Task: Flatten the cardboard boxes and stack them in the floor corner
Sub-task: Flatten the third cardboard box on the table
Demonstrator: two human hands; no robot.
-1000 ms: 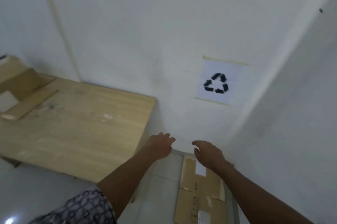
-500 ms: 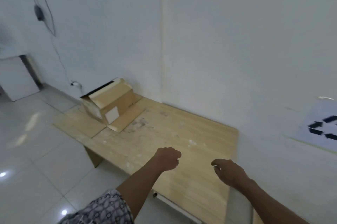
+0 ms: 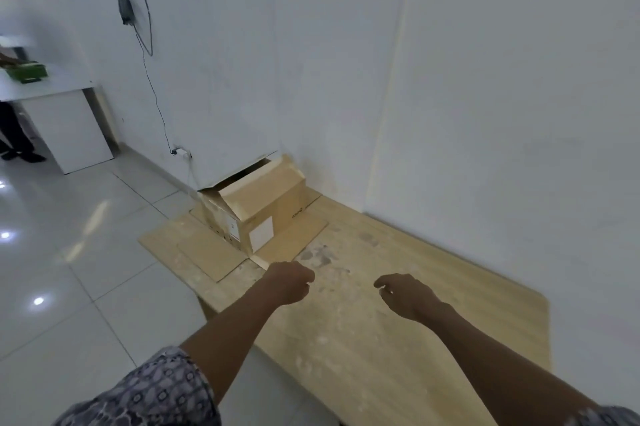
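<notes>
A brown cardboard box (image 3: 263, 207) lies on its side at the far left end of a low wooden table (image 3: 381, 321), against the wall, its flaps spread flat on the tabletop and its opening facing left. A white label is stuck to its near face. My left hand (image 3: 289, 281) hovers over the table just in front of the box, fingers curled shut, holding nothing. My right hand (image 3: 408, 295) hangs over the middle of the table, fingers loosely bent and apart, empty. The floor corner and the flattened cardboard there are out of view.
White walls run behind the table. A power cable (image 3: 149, 79) hangs down to a socket (image 3: 181, 151) left of the box. A white cabinet (image 3: 69, 127) stands at far left, with a person's legs (image 3: 14, 138) beside it. Glossy white tiles (image 3: 86, 269) cover the floor.
The view has swung left from the corner with the recycling sign and flattened cardboard to the table. The box now sits closer and more central. Both hands stay empty.
</notes>
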